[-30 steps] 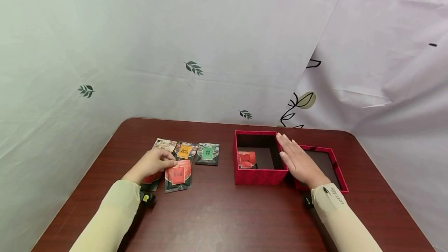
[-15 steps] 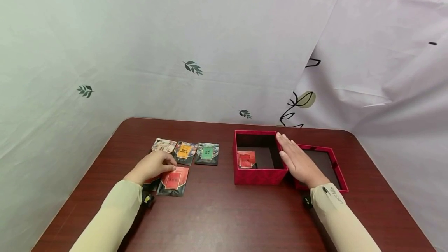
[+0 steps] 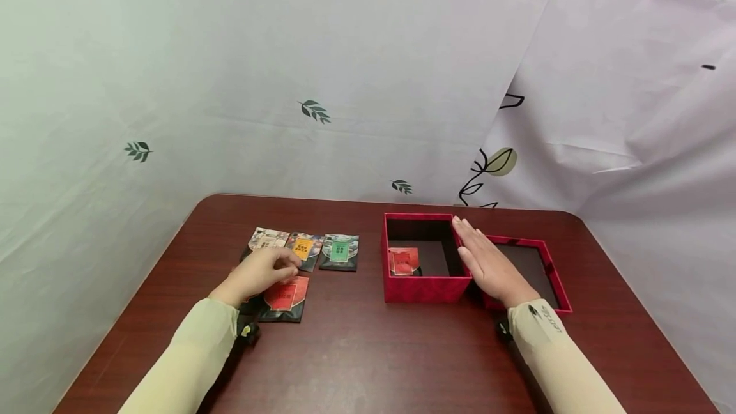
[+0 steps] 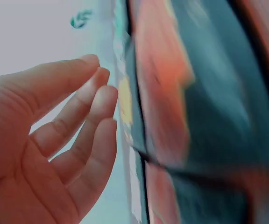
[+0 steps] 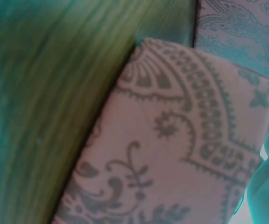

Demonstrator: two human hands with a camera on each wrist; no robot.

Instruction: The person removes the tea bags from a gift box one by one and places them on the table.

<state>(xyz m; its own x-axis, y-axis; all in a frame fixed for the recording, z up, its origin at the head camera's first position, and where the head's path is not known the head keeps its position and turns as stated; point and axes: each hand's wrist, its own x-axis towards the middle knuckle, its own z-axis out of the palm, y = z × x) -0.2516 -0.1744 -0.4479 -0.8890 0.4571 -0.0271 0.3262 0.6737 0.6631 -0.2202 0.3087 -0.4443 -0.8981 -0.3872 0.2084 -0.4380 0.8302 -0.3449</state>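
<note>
My left hand (image 3: 261, 273) hovers with loosely bent fingers over the upper edge of a red-and-black sachet (image 3: 285, 305). In the left wrist view nothing lies between that hand's thumb and fingers (image 4: 104, 105). Another dark sachet (image 3: 250, 305) is mostly hidden beneath the hand. Behind it lie a green-labelled sachet (image 3: 339, 253), a yellow-labelled one (image 3: 305, 249) and a cream-topped one (image 3: 267, 239). With its fingers straight, my right hand (image 3: 491, 267) rests along the right wall of a red box (image 3: 427, 291). Inside that box, at the left, is a red sachet (image 3: 404, 261).
The box's lid (image 3: 554, 280) lies inner side up to the right, partly behind the right hand. A wood-toned table (image 3: 356, 356) carries everything. A white printed cloth (image 3: 368, 82) hangs behind its far edge.
The red sachet went down and left onto the table and was let go. My left hand then rose slightly off it. My right hand stayed at the box.
</note>
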